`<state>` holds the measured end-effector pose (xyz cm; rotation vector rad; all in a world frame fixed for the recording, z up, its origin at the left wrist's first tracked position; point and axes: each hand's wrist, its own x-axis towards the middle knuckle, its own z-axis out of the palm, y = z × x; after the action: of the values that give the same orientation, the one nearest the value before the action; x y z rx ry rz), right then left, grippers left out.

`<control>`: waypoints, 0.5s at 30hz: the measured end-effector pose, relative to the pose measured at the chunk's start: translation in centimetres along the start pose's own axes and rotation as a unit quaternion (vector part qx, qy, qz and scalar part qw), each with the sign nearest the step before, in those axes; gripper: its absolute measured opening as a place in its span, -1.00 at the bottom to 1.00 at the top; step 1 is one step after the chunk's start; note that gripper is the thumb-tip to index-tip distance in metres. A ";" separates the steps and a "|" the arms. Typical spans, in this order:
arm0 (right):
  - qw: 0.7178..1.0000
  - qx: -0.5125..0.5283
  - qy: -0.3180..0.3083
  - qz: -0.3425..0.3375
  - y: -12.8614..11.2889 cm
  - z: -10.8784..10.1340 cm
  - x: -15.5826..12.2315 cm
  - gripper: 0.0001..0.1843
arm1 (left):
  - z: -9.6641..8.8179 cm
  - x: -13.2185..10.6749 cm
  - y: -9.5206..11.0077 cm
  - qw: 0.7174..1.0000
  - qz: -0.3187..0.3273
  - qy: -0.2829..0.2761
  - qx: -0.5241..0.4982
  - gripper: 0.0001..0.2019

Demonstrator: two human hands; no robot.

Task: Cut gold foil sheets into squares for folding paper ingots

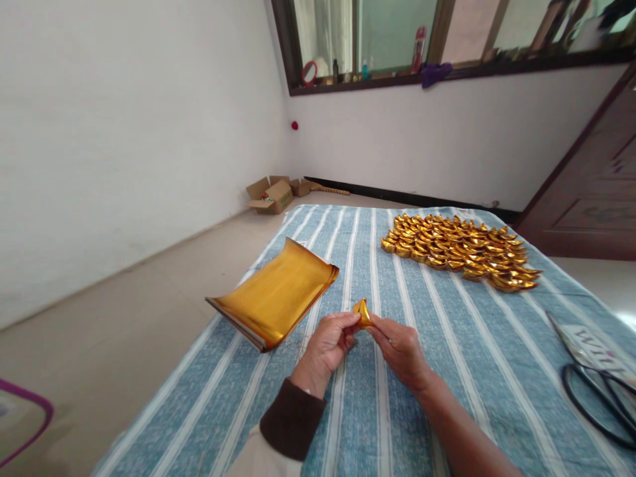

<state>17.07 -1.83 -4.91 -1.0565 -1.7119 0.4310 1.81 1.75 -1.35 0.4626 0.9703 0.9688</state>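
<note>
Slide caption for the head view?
Left hand and right hand pinch a folded gold piece over striped cloth, gold sheets and similar pieces nearby.

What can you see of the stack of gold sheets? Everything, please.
The stack of gold sheets looks like thin foil or foil-faced paper, roughly rectangular, with a glossy metallic gold top. Layered edges show along its near left end, some darker or greyish; the sheets can't be counted. Two opposite ends curl up, leaving the middle dipped. It lies askew on the blue-and-white striped cloth, near its left edge. The left hand is close by but not touching it.
</note>
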 end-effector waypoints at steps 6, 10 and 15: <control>1.000 -0.011 0.003 -0.027 -0.4 0.0 0.2 -0.56 | 0.0 0.1 0.1 1.000 -0.009 -0.004 -0.013 -0.91; 0.998 -0.002 0.033 -0.061 -0.7 0.0 0.5 -0.54 | 0.1 0.0 0.3 1.000 -0.017 -0.015 -0.021 -0.89; 0.998 0.021 0.035 -0.047 -1.1 0.0 0.6 -0.56 | 0.1 -0.1 0.3 0.999 -0.015 -0.030 -0.034 -0.89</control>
<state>16.50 -1.93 -3.78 -0.9463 -1.6760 0.3648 1.75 1.84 -1.08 0.4171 0.8852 0.9525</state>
